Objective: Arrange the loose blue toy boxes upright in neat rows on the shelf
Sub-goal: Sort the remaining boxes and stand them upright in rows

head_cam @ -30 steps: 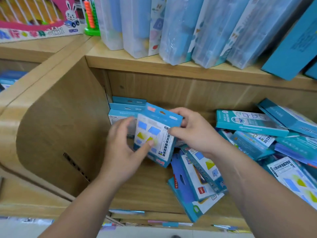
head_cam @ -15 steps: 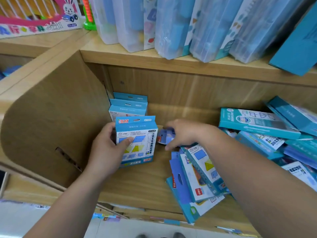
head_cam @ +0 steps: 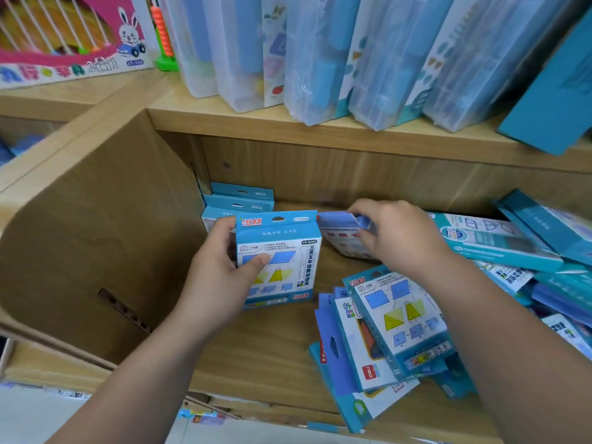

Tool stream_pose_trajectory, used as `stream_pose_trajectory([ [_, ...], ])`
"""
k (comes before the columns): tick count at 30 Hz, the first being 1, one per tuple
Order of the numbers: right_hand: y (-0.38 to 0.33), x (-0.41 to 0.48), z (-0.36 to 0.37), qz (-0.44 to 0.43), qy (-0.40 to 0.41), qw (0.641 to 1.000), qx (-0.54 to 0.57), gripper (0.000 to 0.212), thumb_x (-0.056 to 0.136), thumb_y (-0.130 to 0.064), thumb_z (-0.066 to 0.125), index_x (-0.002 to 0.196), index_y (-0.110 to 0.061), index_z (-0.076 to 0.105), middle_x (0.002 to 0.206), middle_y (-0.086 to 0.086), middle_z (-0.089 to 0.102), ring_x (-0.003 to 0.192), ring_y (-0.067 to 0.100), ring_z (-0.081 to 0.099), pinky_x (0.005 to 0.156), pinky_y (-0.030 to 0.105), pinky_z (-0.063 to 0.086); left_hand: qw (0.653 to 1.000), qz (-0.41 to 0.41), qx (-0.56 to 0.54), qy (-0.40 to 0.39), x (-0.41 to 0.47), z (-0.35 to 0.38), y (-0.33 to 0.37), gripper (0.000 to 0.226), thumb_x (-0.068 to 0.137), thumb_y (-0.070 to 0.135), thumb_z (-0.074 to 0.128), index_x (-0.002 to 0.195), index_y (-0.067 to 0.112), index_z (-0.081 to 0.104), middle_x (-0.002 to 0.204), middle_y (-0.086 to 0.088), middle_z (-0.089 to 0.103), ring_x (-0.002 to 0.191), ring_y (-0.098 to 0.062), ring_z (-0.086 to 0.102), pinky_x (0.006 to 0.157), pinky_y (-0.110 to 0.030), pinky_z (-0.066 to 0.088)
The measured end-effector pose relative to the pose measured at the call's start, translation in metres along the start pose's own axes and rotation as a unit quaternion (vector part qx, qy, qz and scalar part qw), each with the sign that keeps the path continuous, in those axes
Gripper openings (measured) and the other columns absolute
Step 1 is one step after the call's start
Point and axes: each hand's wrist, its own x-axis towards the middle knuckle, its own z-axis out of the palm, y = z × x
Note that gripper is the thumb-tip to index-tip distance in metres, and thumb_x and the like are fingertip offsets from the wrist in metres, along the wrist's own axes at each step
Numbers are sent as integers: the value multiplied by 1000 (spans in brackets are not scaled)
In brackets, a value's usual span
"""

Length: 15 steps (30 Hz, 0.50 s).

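Two hands work inside the lower shelf [head_cam: 256,350], each closed on its own blue toy box. The left hand [head_cam: 221,277] grips one box [head_cam: 282,251] upright on the shelf board, thumb across its printed front and fingers behind. The right hand [head_cam: 400,238] pinches the top of a second box [head_cam: 339,233], which tilts just beside the first; it is blurred and I cannot tell whether it touches the board.

Behind the left hand's box, three more boxes [head_cam: 240,200] stand upright in a row, one behind another, in the back left corner against the side panel [head_cam: 96,238].

At the front right lies a loose pile [head_cam: 397,318] of at least four boxes, flat and overlapping, the top one face up. Further right a bigger heap [head_cam: 493,241] of blue boxes leans at mixed angles; their number is unclear.

The upper shelf [head_cam: 256,129] carries about five clear plastic packs [head_cam: 317,56] leaning side by side, one teal box [head_cam: 551,100] and, to the left, a pink rabbit box [head_cam: 64,40] and an abacus [head_cam: 165,36].
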Motion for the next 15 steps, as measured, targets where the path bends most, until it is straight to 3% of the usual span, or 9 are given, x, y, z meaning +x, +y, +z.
stream_pose_trajectory([
  [3, 5, -12, -2, 25, 64, 997, 28, 30, 92, -21, 64, 120, -29, 63, 107, 1, 71, 97, 31, 64, 70, 37, 49, 997, 30, 75, -18, 13, 17, 10, 42, 89, 15, 74, 117, 34, 50, 115, 14, 68, 100, -6, 70, 75, -35, 64],
  [7, 13, -22, 0, 58, 131, 989, 27, 17, 91, -19, 64, 108, -18, 64, 97, 8, 69, 90, 35, 64, 65, 35, 43, 970, 97, 224, 1, 35, 34, 18, 39, 83, 24, 81, 105, 32, 51, 110, 10, 67, 102, -8, 66, 78, -39, 62],
  [10, 18, -26, 1, 78, 162, 983, 40, 15, 90, -18, 63, 104, -17, 64, 90, 8, 67, 84, 34, 62, 62, 36, 44, 924, 153, 349, 18, 48, 40, 23, 44, 77, 31, 84, 109, 35, 53, 103, 9, 66, 104, -15, 58, 83, -38, 54],
  [13, 18, -27, 4, 86, 173, 980, 45, 13, 89, -18, 63, 102, -18, 63, 86, 6, 63, 81, 33, 61, 60, 32, 36, 880, 195, 432, 30, 62, 45, 26, 44, 77, 33, 82, 115, 32, 61, 92, 4, 62, 107, -24, 52, 85, -40, 46],
  [15, 19, -28, 4, 87, 175, 980, 40, 15, 91, -20, 63, 105, -19, 63, 91, 5, 65, 84, 31, 62, 62, 32, 34, 860, 207, 466, 25, 72, 48, 24, 42, 78, 32, 81, 116, 31, 64, 97, 2, 68, 107, -25, 51, 85, -40, 43],
])
